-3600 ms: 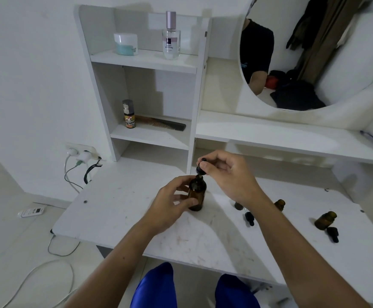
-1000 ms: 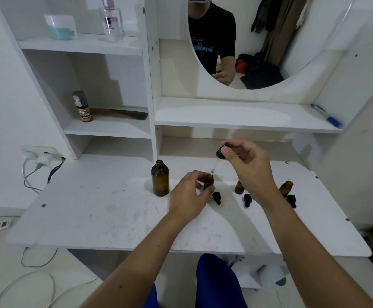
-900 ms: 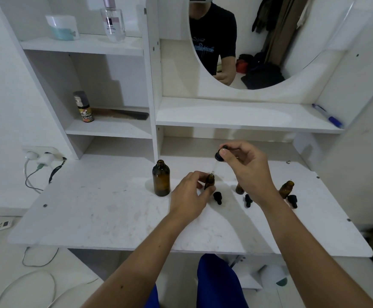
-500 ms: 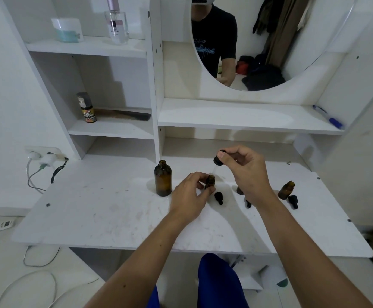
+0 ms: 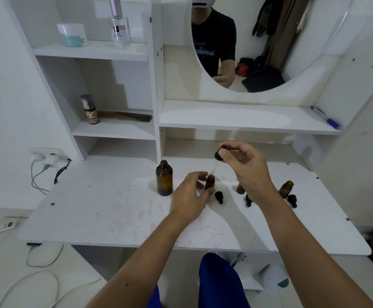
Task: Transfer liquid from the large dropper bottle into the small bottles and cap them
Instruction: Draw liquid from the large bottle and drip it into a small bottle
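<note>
Dropper lifted from the 1st small bottle

Right hand (image 5: 247, 167) pinches the dropper (image 5: 219, 154), now raised, tip seemingly clear; left hand (image 5: 189, 196) grips the vial (image 5: 209, 182), right of the open big bottle (image 5: 164, 180). Dose likely delivered.

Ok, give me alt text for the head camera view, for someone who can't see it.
A person's right hand pinches a black dropper above a small amber bottle that the left hand steadies on a white desk. The large amber bottle stands uncapped to the left; two more small bottles and loose black caps lie to the right.
</note>
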Available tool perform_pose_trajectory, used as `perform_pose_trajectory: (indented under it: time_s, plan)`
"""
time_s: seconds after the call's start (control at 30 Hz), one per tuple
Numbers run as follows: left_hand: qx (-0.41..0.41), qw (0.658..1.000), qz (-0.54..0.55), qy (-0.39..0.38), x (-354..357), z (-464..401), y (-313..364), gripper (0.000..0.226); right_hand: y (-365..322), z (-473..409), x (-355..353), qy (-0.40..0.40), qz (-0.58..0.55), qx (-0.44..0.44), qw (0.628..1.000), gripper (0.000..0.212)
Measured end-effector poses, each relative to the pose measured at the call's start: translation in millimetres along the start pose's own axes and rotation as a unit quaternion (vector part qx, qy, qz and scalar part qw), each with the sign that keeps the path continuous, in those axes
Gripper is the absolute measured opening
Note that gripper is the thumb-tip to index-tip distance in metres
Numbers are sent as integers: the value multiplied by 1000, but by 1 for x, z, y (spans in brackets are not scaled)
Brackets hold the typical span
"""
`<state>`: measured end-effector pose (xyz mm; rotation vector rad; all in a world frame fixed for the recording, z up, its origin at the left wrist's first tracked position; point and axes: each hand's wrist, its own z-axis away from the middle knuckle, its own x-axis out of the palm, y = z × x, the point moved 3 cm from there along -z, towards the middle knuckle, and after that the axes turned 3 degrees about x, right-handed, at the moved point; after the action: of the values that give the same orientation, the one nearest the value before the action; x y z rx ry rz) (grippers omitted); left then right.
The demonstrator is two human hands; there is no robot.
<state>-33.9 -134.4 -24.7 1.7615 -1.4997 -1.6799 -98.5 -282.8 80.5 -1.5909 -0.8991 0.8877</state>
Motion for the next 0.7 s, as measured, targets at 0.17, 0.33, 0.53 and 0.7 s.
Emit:
perform_pose_trajectory:
  time_s: [0.17,0.33,0.53,0.7]
  plan:
    - [2,998,55,5,-11,18,-1,53,-21,0,3,16,-48,-56,997,13]
    - [13,996,91,13,-45,58,-11,53,-40,-2,28,-31,-98,-101,990,14]
    - [-64,979,129,146,-88,78,-31,39,-52,-5,68,-70,-123,-114,983,16]
    - [-91,977,133,139,-89,60,-43,71,-48,-6,86,-84,-110,-108,984,16]
